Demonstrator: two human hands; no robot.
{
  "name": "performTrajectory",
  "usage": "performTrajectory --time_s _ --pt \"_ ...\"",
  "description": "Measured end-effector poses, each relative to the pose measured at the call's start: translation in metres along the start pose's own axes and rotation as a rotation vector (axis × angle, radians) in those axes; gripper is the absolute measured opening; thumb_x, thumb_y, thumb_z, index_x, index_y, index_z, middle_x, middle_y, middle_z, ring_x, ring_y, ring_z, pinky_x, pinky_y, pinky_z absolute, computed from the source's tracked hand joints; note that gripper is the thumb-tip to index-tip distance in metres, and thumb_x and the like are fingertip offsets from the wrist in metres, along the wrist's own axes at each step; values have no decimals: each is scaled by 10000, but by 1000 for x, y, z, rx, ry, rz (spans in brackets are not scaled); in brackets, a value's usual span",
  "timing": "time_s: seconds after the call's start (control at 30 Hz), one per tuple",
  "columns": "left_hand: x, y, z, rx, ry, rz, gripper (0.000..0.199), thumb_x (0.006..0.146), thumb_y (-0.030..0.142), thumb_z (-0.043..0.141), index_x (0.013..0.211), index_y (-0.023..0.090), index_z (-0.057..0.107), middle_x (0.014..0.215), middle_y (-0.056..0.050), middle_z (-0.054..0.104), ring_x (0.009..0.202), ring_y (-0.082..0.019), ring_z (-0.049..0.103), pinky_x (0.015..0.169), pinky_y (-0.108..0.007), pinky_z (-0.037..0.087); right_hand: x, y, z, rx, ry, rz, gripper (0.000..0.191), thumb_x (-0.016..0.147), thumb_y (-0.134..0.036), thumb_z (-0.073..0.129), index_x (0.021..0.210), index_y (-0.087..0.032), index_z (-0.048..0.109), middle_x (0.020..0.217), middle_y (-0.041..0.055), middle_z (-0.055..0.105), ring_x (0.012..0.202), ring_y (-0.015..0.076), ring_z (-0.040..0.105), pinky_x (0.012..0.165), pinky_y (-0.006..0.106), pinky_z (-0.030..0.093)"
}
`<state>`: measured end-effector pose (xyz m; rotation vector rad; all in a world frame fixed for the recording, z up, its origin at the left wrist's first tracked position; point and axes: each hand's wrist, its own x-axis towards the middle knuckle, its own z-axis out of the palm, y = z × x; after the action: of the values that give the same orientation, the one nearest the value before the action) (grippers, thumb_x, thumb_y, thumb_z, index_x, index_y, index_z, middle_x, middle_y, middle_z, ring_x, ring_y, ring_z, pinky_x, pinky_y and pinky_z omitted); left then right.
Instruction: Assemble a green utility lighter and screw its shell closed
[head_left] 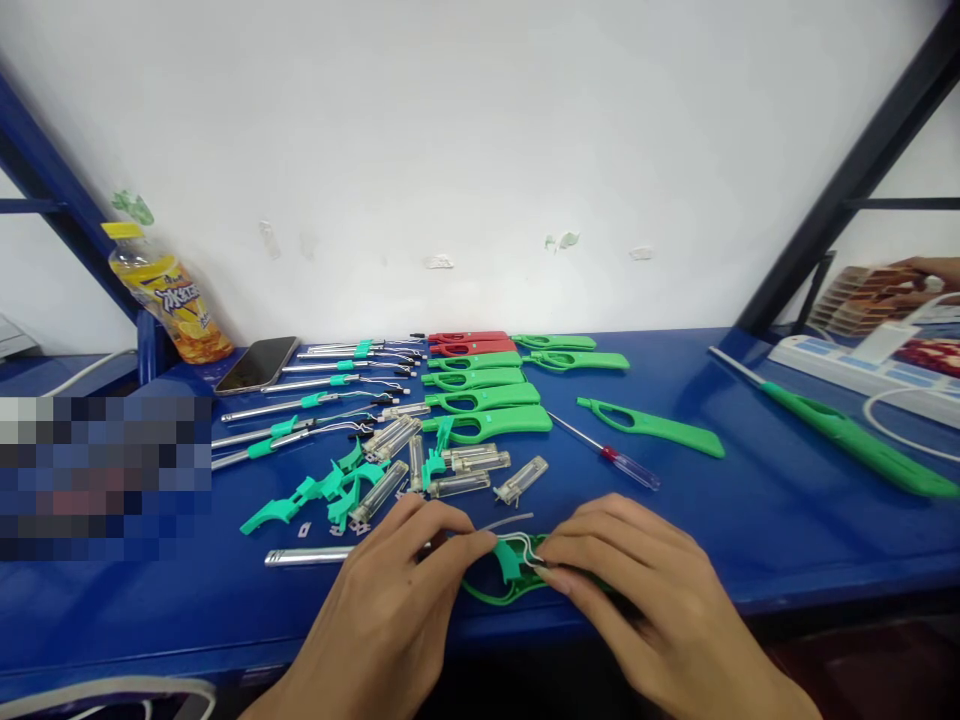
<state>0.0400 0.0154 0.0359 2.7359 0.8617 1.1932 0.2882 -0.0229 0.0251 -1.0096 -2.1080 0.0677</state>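
At the front edge of the table, my left hand is closed around the neck of an open green gas-lighter casing half. A silver metal tube sticks out leftward from under that hand. A teal trigger lies in the casing, close to my left fingertips. My right hand covers the casing's handle end. Its thumb and forefinger pinch white wires near a small dark end, partly hidden by the fingers. A thin clear tube pokes up behind the casing.
Behind my hands lie several clear fuel tanks, loose teal triggers, metal tubes with wires and green casing halves. A screwdriver and an assembled green lighter lie rightward. A phone and bottle stand left.
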Motion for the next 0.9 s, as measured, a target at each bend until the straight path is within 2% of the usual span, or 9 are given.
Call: performTrajectory --time_s 0.1,0.23,0.3,0.47,0.6,0.77,0.9 --pt "1 5 -2 -26 29 -24 293 1027 24 537 1191 204 699 1013 -40 717 886 -164 676 841 -318 577 -1 1 0 8 -23 10 117 1075 -166 636 1137 -245 698 1037 -1 758 922 191 668 858 359 544" --pt "1 12 -4 31 33 -33 177 1070 189 595 1219 195 690 1052 -49 725 929 -177 713 973 -387 584 -3 2 1 14 -44 16 117 1083 -161 627 1137 -249 683 1052 3 737 948 196 640 869 368 519" --pt "1 13 -3 49 23 -25 175 1080 223 600 1228 195 689 1058 -55 727 920 -178 718 948 -388 597 -4 3 1 12 -45 15 115 1086 -157 620 1131 -246 677 1052 6 724 949 194 631 871 367 513" --pt "2 13 0 53 39 -15 172 1079 179 573 1203 205 689 1048 -57 728 909 -174 717 931 -381 608 -4 3 0 7 -60 9 120 1084 -153 620 1132 -247 676 1057 9 716 955 194 631 864 361 514" --pt "0 11 0 38 28 -7 164 1057 167 605 1196 182 691 1038 -71 723 903 -185 699 852 -349 617 -5 2 0 -4 -53 13 117 1094 -167 598 1126 -241 683 1058 17 710 946 197 634 857 368 518" --pt "0 9 -1 25 -8 -15 186 1049 150 612 1214 168 694 1012 -70 714 878 -190 679 805 -342 605 -4 1 -1 -16 -58 10 104 1104 -189 598 1131 -245 682 1055 19 695 926 193 618 834 364 504" --pt "3 10 0 18 6 2 177 1041 134 619 1202 155 691 993 -74 699 861 -190 656 770 -339 591 -3 1 0 -27 -57 6 79 1106 -197 601 1112 -235 670 1046 22 678 913 188 599 823 358 486"
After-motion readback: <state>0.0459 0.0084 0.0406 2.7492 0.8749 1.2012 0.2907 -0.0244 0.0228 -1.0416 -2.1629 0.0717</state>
